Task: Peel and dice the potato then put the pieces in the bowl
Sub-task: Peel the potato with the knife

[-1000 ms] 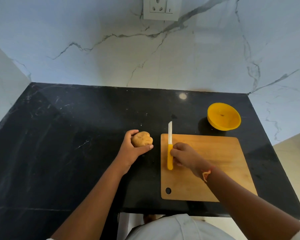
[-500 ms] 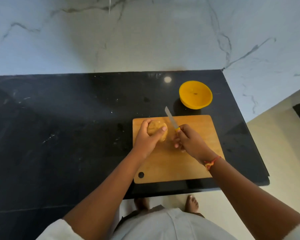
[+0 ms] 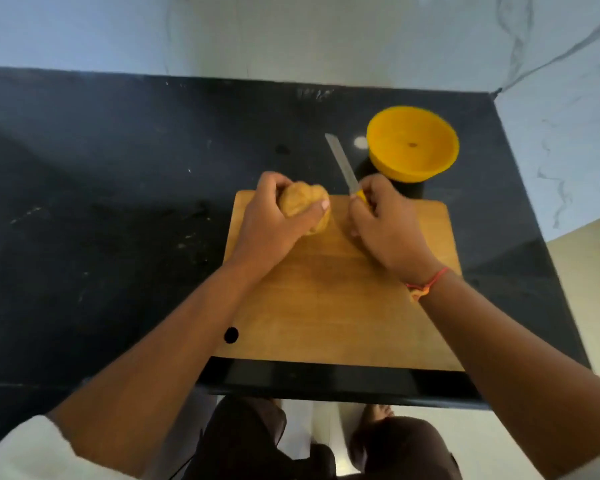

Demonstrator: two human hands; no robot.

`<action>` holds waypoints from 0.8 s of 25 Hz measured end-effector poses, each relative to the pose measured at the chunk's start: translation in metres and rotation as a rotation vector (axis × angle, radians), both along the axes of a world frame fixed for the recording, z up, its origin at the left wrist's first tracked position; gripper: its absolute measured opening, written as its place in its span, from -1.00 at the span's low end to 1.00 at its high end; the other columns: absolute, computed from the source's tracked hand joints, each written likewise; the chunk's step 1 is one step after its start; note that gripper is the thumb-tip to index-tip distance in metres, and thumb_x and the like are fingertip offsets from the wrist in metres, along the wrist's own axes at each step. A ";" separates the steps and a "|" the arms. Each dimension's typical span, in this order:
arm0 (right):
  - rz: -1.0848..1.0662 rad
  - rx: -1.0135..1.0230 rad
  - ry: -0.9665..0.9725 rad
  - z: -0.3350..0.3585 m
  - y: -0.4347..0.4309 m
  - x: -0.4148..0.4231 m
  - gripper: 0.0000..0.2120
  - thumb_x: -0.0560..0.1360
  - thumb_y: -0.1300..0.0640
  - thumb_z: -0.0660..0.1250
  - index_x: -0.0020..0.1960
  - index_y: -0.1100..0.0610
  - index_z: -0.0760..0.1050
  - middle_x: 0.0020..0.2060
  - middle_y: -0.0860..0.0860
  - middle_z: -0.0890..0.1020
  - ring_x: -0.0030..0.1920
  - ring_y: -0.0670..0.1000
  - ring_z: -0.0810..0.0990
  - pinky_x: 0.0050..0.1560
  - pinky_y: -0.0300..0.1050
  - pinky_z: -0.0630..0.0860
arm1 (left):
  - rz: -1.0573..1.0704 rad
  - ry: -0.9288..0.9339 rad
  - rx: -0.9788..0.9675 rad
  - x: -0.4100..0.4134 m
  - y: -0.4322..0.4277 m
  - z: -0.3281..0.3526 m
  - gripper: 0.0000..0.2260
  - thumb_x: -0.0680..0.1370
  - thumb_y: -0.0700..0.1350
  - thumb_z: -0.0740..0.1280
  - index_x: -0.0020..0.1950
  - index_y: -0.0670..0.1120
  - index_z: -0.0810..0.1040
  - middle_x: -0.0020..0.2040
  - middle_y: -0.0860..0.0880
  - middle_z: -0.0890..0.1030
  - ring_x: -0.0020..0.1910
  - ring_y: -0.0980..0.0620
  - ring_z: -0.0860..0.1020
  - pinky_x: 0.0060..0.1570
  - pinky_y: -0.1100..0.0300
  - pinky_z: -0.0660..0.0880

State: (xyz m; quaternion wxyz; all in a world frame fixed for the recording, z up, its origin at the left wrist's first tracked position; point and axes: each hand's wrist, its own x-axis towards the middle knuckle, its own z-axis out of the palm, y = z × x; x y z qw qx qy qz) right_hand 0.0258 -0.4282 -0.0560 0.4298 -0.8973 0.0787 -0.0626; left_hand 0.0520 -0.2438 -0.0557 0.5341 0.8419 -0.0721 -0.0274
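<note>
Head view, looking down: an unpeeled brown potato (image 3: 300, 200) sits in the grip of the left hand (image 3: 267, 223), over the far left corner of a wooden board (image 3: 326, 299). The fingers curl round its far side and the thumb (image 3: 312, 213) lies across its near side. Whether the potato touches the board cannot be told.

Just to the right, apart from the potato, the right hand (image 3: 388, 230) is closed in a fist round the yellow handle of a knife (image 3: 341, 164). The steel blade points away from the person and slightly left, and it reaches past the board's far edge over the counter (image 3: 118, 202). A red-orange thread (image 3: 426, 284) circles the right wrist.

A yellow bowl (image 3: 413, 143) stands on the counter just beyond the board's far right corner, near the blade's right side, with a small dark spot at its centre. The board lies at the near edge of the black, white-flecked counter, with a round hole (image 3: 231, 335) in its near left corner. A pale marble wall (image 3: 291, 36) rises behind the counter. At the bottom left is a white sleeve (image 3: 21, 452), and below the counter's edge are the person's dark trousers (image 3: 243, 441).
</note>
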 end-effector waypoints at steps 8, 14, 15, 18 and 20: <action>0.068 -0.140 -0.223 -0.025 0.005 0.003 -0.79 0.54 -0.02 0.20 -0.05 0.10 0.50 -0.23 0.07 0.62 -0.21 0.01 0.61 -0.10 0.04 0.52 | -0.058 -0.264 -0.045 0.002 0.004 -0.027 -0.56 0.54 0.16 0.40 0.19 -0.16 0.47 0.07 -0.04 0.59 0.05 0.04 0.60 0.06 -0.05 0.58; 0.041 -0.103 -0.213 -0.023 0.003 0.000 -0.87 0.53 0.00 0.25 -0.03 0.03 0.52 -0.27 -0.04 0.64 -0.22 -0.07 0.61 -0.09 -0.02 0.54 | -0.022 -0.260 -0.011 0.000 0.002 -0.026 -0.58 0.46 0.21 0.47 0.17 0.00 0.50 0.00 0.13 0.59 -0.02 0.20 0.59 -0.02 0.10 0.61; 0.044 -0.098 -0.212 -0.024 0.003 0.000 -0.89 0.53 0.00 0.26 -0.04 0.01 0.52 -0.27 -0.05 0.64 -0.22 -0.09 0.62 -0.09 -0.05 0.55 | -0.031 -0.254 -0.021 0.000 0.002 -0.026 -0.57 0.44 0.22 0.48 0.17 0.03 0.50 0.01 0.14 0.59 -0.01 0.21 0.59 -0.01 0.12 0.61; 0.062 -0.082 -0.201 -0.023 0.003 -0.003 -0.93 0.53 0.02 0.28 -0.06 -0.02 0.52 -0.24 -0.06 0.66 -0.21 -0.12 0.62 -0.11 -0.11 0.56 | -0.072 -0.212 -0.064 -0.002 0.006 -0.024 -0.50 0.39 0.24 0.49 0.22 0.08 0.47 0.08 0.15 0.55 0.05 0.19 0.57 0.02 0.14 0.62; 0.060 -0.074 -0.181 -0.021 0.004 -0.005 -0.93 0.54 0.03 0.28 -0.06 -0.02 0.53 -0.26 -0.07 0.65 -0.24 -0.14 0.60 -0.23 -0.24 0.49 | -0.108 -0.200 -0.058 -0.006 0.008 -0.021 -0.44 0.35 0.26 0.48 0.27 0.11 0.44 0.13 0.16 0.51 0.09 0.18 0.54 0.02 0.20 0.61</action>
